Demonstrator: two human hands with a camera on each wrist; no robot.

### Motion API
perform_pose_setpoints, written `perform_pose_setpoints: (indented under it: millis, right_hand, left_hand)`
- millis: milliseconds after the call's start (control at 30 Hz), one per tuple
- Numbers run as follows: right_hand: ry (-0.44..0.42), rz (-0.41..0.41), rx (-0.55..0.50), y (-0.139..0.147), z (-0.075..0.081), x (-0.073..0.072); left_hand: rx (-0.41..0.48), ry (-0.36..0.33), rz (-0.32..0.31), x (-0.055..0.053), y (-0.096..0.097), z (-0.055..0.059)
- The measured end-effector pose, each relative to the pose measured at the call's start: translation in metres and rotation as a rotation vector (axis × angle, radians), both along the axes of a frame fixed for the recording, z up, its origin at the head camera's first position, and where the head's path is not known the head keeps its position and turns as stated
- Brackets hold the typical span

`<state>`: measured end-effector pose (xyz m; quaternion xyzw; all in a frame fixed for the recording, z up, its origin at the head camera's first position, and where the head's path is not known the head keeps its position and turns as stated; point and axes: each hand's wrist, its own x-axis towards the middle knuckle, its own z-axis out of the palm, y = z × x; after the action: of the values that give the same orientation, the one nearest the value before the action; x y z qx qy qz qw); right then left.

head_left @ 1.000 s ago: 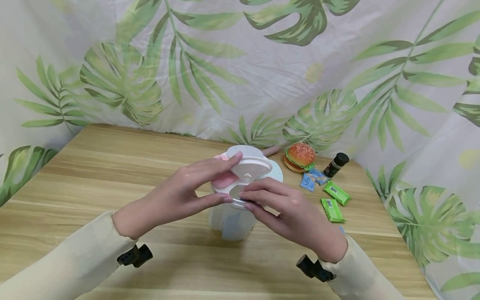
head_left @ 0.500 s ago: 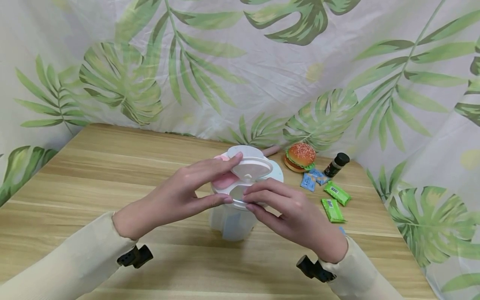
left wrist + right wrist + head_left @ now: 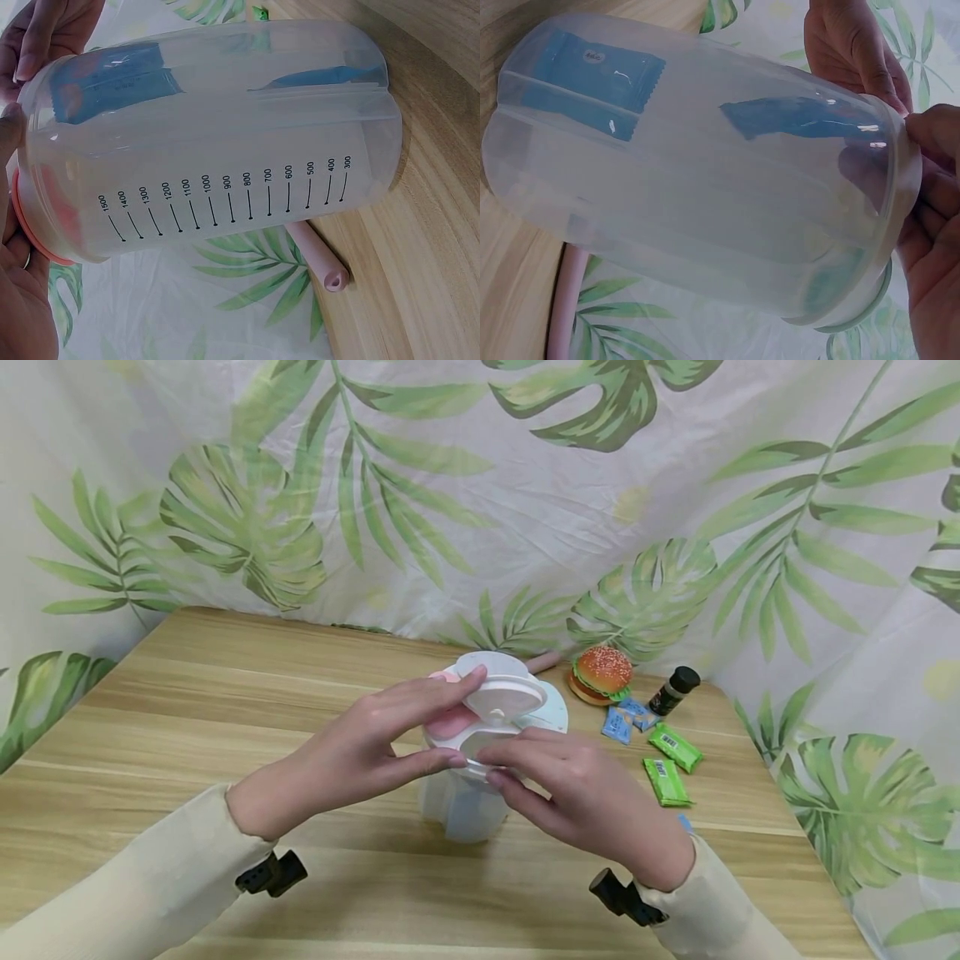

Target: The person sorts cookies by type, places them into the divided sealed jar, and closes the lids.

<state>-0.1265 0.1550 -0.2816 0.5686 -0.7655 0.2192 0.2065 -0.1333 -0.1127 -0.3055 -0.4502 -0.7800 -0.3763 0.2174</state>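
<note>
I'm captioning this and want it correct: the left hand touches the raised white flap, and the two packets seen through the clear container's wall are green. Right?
Not quite: the two packets seen through the clear container's wall are blue, as the right wrist view shows. The left hand does touch the raised white flap.

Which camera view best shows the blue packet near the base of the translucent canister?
The right wrist view: the blue packet shows its broad face through the canister. The left wrist view shows only a narrow strip; the head view, a faint blue patch.
</note>
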Motion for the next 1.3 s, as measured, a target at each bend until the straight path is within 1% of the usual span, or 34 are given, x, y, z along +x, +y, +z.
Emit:
perform_pose_setpoints:
  millis: [67, 233, 333, 467, 633, 767, 833, 900, 967, 1067, 1167, 1267, 1300]
  right_hand:
    - [-0.001, 0.007, 0.014, 0.000, 0.001, 0.000]
    - [-0.031, 0.023, 0.021, 0.002, 0.001, 0.000]
    - [-0.076, 0.044, -0.008, 0.004, 0.002, 0.000]
    - [-0.141, 0.071, -0.098, 0.011, 0.003, 0.000]
    - [-0.108, 0.064, -0.255, 0.028, 0.008, -0.002]
    - [-0.102, 0.031, -0.324, 0.051, 0.006, -0.004]
    - [-0.118, -0.008, -0.328, 0.064, 0.003, -0.004]
    - [-0.133, -0.065, -0.320, 0.079, -0.002, -0.005]
    - [-0.165, -0.156, -0.285, 0.093, -0.006, -0.004]
    - [-0.217, -0.306, -0.199, 0.115, -0.015, -0.004]
    - [-0.312, -0.466, -0.076, 0.135, -0.024, -0.003]
    - [-0.460, -0.614, 0.077, 0.155, -0.035, -0.004]
    - [-0.512, -0.652, 0.130, 0.162, -0.039, -0.005]
  left_hand:
    - [0.003, 0.011, 0.000, 0.000, 0.000, 0.000]
    - [0.005, 0.014, 0.000, -0.001, 0.001, -0.001]
    - [0.001, 0.004, 0.004, -0.001, 0.001, 0.000]
    - [-0.002, -0.012, 0.005, 0.000, 0.001, 0.001]
    - [0.005, 0.002, -0.003, -0.001, 0.001, 0.000]
    - [0.016, 0.012, -0.005, -0.002, 0.002, -0.001]
    - [0.019, 0.018, -0.003, -0.002, 0.002, -0.001]
    - [0.017, 0.018, -0.001, -0.002, 0.001, -0.002]
    - [0.014, 0.016, 0.002, -0.002, 0.001, -0.001]
    - [0.009, 0.009, 0.004, -0.001, 0.000, -0.001]
    - [0.006, 0.013, 0.003, -0.001, 0.001, 0.000]
    - [0.002, 0.012, -0.001, -0.001, 0.002, 0.001]
    - [0.001, 0.009, -0.001, 0.000, 0.002, 0.001]
